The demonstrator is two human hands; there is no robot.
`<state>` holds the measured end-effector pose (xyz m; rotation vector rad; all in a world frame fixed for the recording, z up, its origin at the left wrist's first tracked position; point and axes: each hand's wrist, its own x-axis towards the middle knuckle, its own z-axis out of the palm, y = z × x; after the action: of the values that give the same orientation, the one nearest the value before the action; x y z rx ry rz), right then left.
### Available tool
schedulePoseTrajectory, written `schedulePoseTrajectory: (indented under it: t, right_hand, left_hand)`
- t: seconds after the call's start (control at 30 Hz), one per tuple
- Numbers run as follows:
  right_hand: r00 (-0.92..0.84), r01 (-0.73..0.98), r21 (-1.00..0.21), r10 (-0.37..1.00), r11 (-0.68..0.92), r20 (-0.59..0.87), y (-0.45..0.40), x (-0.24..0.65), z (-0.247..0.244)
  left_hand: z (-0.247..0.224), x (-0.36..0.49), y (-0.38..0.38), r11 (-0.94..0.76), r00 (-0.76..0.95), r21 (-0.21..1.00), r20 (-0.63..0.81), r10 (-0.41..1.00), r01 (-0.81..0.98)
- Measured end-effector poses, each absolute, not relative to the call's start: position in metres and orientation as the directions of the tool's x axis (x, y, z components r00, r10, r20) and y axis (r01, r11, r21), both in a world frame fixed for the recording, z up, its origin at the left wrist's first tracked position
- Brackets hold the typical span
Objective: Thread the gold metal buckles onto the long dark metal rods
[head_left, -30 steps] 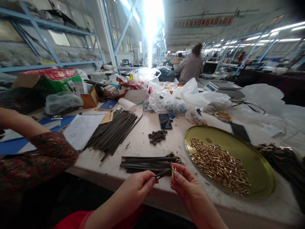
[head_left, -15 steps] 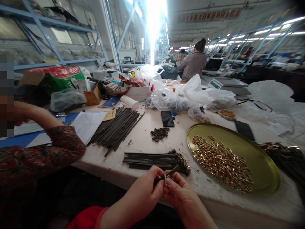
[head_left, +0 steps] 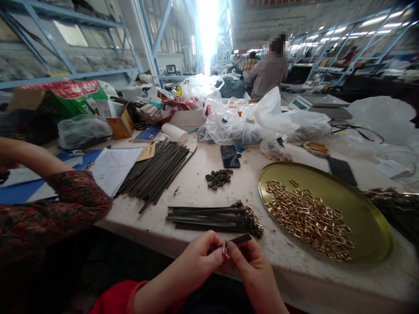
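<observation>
In front of the table edge, my left hand [head_left: 203,255] pinches a small gold buckle [head_left: 225,250] between thumb and fingers. My right hand [head_left: 253,261] is closed on a dark flat strap [head_left: 240,239], its thumb pressed on the strap right beside the buckle. The strap's end points up to the right; my fingers hide how it runs at the buckle. Just beyond my hands lies a bundle of dark straps [head_left: 206,219] with gold buckles at their right ends. A gold-coloured tray [head_left: 366,226] to the right holds a heap of loose gold buckles [head_left: 310,222].
A pile of long dark strips [head_left: 153,172] lies left of a small heap of dark loops [head_left: 218,179]. Behind are a phone [head_left: 230,156] and plastic bags [head_left: 242,126]. At the left, a co-worker's patterned sleeve [head_left: 75,192] rests by papers [head_left: 116,168].
My right hand has shifted slightly right, its thumb now lying on the strap. The strap's end shows further out to the right, and the buckle has tilted. The view has dipped a little.
</observation>
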<state>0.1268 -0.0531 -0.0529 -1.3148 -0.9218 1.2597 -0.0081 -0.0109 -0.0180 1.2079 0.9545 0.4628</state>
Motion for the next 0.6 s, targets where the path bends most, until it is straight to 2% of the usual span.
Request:
schedulePoseTrajectory:
  t: [0.13,0.2,0.3,0.37,0.43,0.5,0.6]
  right_hand:
    - [0.224,0.236,-0.971,0.969,0.048,0.102,-0.057,0.136,-0.048]
    - [0.166,0.278,-0.956,0.975,0.094,0.145,-0.058,0.143,-0.042]
    - [0.071,0.137,-0.991,0.997,-0.003,0.007,-0.056,0.150,-0.034]
    - [-0.017,-0.056,-0.990,0.991,-0.132,-0.131,-0.054,0.151,-0.032]
    - [-0.111,-0.236,-0.937,0.965,-0.256,-0.236,-0.052,0.149,-0.032]
    - [-0.154,-0.343,-0.885,0.948,-0.316,-0.279,-0.052,0.145,-0.033]
    - [-0.133,-0.384,-0.871,0.952,-0.306,-0.276,-0.054,0.140,-0.037]
  left_hand:
    - [-0.021,-0.008,-0.010,0.375,0.494,0.895,-0.447,0.746,0.243]
    - [-0.019,-0.008,-0.011,0.390,0.473,0.880,-0.475,0.742,0.271]
    - [-0.012,-0.008,-0.012,0.398,0.437,0.868,-0.493,0.752,0.296]
    - [-0.009,-0.008,-0.014,0.389,0.421,0.873,-0.484,0.767,0.294]
    - [-0.008,-0.008,-0.016,0.358,0.408,0.884,-0.459,0.789,0.302]
    - [-0.009,-0.008,-0.019,0.297,0.404,0.896,-0.419,0.813,0.331]
    - [-0.010,-0.009,-0.023,0.197,0.401,0.900,-0.358,0.843,0.389]
